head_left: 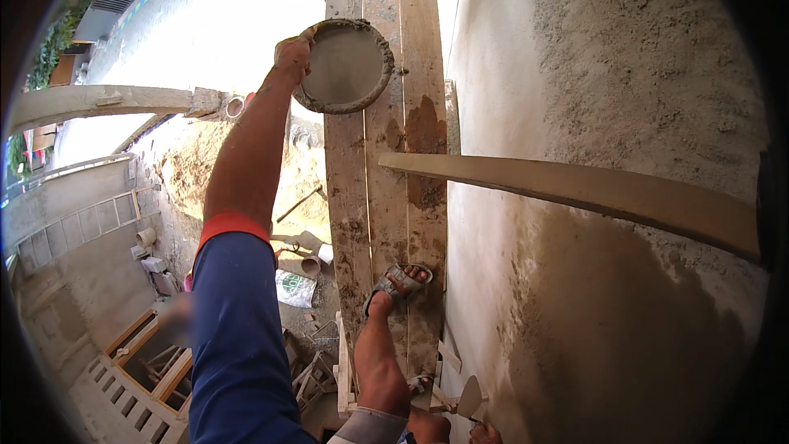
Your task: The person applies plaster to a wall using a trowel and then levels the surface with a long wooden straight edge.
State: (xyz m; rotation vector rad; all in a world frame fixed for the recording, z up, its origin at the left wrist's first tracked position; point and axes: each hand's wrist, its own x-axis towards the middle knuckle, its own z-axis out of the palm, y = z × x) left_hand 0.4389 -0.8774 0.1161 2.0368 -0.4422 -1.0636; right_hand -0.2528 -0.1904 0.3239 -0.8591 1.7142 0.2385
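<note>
My left hand [293, 57], at the end of a stretched arm, has its fingers closed on the rim of a round bucket [304, 100]. Mortar crusts that rim, and a smooth grey content lies inside; whether it is liquid or paste I cannot tell. The bucket is over the far part of a plank scaffold [345, 189]. At the lower edge my right hand [485, 434], mostly cut off, is closed around the handle of a trowel [470, 397]. The trowel's blade points up beside the wall, apart from it.
A long straight board [567, 185] slants from the planks to the right. The wall [608, 321] there has rough and damp plaster. My sandalled foot [399, 284] stands on the planks. Far below at left are a ladder [78, 230], a sack [296, 289] and sand [193, 156].
</note>
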